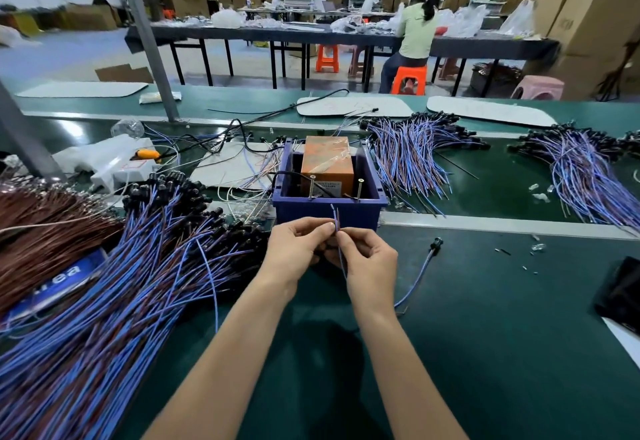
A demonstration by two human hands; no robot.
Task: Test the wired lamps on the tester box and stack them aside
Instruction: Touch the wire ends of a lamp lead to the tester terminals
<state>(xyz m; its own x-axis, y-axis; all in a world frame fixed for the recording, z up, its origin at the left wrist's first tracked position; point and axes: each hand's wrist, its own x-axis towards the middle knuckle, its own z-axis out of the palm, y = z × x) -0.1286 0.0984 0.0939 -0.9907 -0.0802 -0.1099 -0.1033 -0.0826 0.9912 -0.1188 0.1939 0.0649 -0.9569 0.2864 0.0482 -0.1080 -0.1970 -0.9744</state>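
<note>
The step in hand is the readying of one wired lamp (343, 266) for its test. Both hands meet over the green tabletop (485, 335), just at six o'clock of the tester box (329, 213). The left hand (298, 245) has its grip pinched on the thin blue lead between thumb and forefinger. The right hand (367, 259) pinches the same lead from the three o'clock side. The bare wire ends (335, 220) stand up above the fingertips, close together and short of the box. The lamp's dark head seems tucked between the palms, though that is mostly hidden.

The tester box is a blue bin with an orange unit (329, 162) inside and two upright contact screws (312, 187) at its near wall. The ends do not yet touch them.

By my reading, the next move calls for parting the two ends and laying one on each screw at once, while watching the lamp for light. A slip could bridge both ends onto one screw.

The untested heap (138, 266) lies at nine o'clock of the hands. Fanned bundles (415, 155) lie at two o'clock, likely the tested stack. One loose lamp (435, 244) lies at three o'clock; whether it has been tested I cannot tell.
</note>
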